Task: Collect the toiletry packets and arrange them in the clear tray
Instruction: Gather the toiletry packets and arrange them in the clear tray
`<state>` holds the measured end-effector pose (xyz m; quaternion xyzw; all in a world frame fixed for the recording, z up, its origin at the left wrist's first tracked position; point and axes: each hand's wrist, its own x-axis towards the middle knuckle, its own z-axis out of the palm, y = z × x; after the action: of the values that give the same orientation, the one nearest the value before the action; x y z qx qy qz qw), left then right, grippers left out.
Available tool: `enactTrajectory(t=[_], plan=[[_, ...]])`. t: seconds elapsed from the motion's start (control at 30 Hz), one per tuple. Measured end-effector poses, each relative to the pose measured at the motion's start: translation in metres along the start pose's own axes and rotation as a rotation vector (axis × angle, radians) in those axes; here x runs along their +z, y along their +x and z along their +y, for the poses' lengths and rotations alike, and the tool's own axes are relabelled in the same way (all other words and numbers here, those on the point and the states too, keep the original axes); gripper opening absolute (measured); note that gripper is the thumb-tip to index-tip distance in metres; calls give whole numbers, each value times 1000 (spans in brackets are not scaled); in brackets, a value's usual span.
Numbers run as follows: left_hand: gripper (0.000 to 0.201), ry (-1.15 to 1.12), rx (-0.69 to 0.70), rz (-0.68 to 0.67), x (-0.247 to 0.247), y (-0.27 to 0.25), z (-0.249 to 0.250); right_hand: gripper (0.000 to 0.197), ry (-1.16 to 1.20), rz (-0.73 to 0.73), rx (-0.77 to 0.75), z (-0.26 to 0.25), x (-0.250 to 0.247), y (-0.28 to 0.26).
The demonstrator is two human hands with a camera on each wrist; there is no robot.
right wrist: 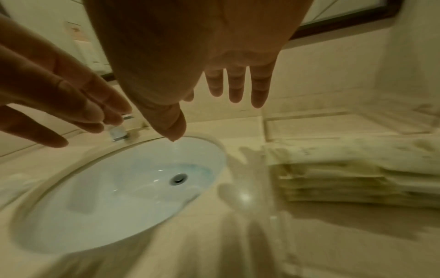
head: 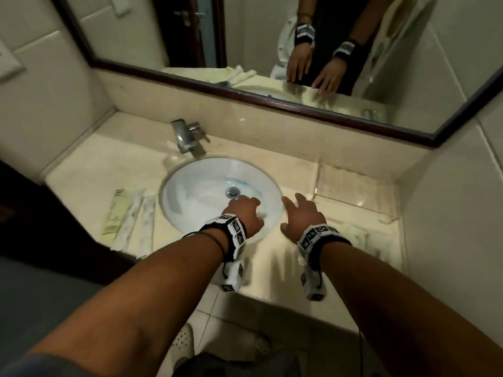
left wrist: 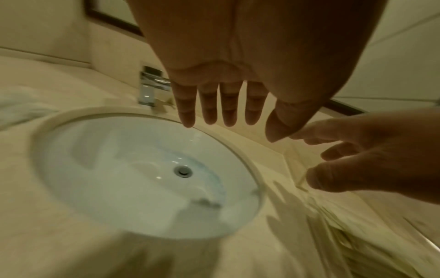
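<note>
figure: early stage of the task, judged from the layout; the clear tray [head: 351,186] sits on the tabletop [head: 89,170] just right of the sink [head: 196,186] and appears to hold nothing; one group of toiletry packets [head: 130,216] lies flat just left of the sink, untouched; a second, blurred pile of packets [right wrist: 345,175] lies right of the sink, on the near side of the tray; none looks collected yet, so all gathering and arranging seems left to do; pose: the left hand [head: 245,213] hangs above the near rim of the sink, palm down, fingers straight and slightly spread, its grip released and holding nothing; the right hand [head: 302,216] hovers just right of the sink, between sink and tray, fingers extended toward the tray, its grip likewise released and empty; both forearms reach forward over the tabletop edge.
</note>
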<state>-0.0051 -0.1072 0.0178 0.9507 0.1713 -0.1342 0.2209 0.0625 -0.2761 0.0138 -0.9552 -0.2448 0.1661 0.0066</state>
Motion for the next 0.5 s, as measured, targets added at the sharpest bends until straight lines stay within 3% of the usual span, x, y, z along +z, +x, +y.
enactTrajectory(t=[0.17,0.3,0.5], plan=[[34,-85,-144,66,-14,-38,-81,74,-53,-39,-191,-83,9,5],[8,-135,-212,62,-27,-60,-136,70,-104,-74,-255,-138,11,7],[15,-190,-254,29,-54,-79,-218,66,-215,-114,-315,-219,8,18]])
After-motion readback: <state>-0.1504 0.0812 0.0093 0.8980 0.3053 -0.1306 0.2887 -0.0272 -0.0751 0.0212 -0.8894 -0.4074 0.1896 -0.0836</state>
